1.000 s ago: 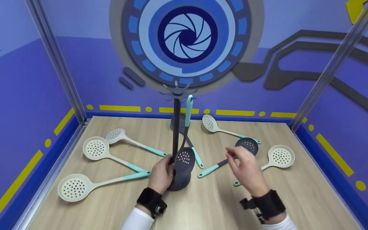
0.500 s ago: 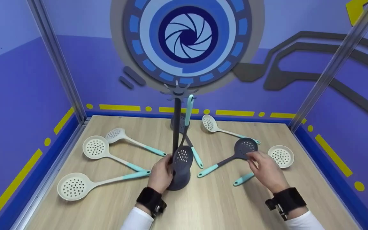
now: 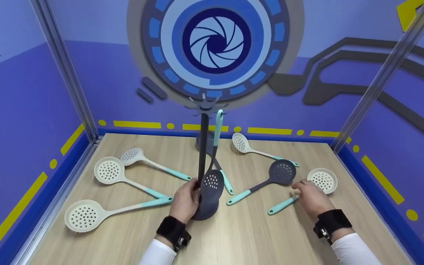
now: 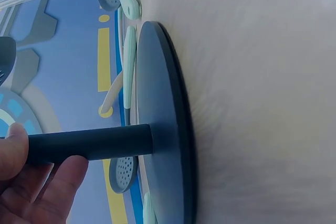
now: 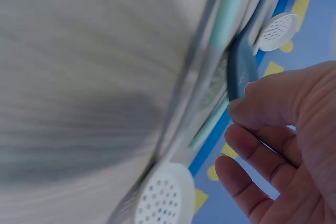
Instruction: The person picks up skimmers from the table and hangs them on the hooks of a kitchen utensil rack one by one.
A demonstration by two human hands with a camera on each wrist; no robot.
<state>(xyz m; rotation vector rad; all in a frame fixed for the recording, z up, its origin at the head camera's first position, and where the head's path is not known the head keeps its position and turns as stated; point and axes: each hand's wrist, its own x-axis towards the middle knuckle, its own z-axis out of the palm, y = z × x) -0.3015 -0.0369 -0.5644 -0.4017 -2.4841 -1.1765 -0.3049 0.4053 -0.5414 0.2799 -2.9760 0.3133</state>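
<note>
My left hand [image 3: 185, 201] grips the lower pole of a dark utensil stand [image 3: 204, 147], thumb and fingers curled round it above the round base [image 4: 163, 124]. From the stand's hooked top hangs a dark skimmer [image 3: 212, 182] by its mint handle. On the right, my right hand [image 3: 313, 200] hovers over the middle of a white skimmer [image 3: 322, 180], covering part of its shaft from the head camera. The right wrist view has the fingers loosely bent, holding nothing, apart from that skimmer's shaft [image 5: 202, 85]. Just left of this hand lies another dark skimmer [image 3: 282, 171].
Several white skimmers, among them one at the front left [image 3: 85, 216], lie on the wooden table [image 3: 123, 243] left of the stand. Behind it rests a dark skimmer [image 3: 226, 182], and a white one [image 3: 240, 142] lies at the back. Blue panels [image 3: 98, 84] enclose the table.
My right hand has moved right and slightly down, from in front of the dark skimmer to over the white skimmer's shaft. My left hand has stayed on the pole.
</note>
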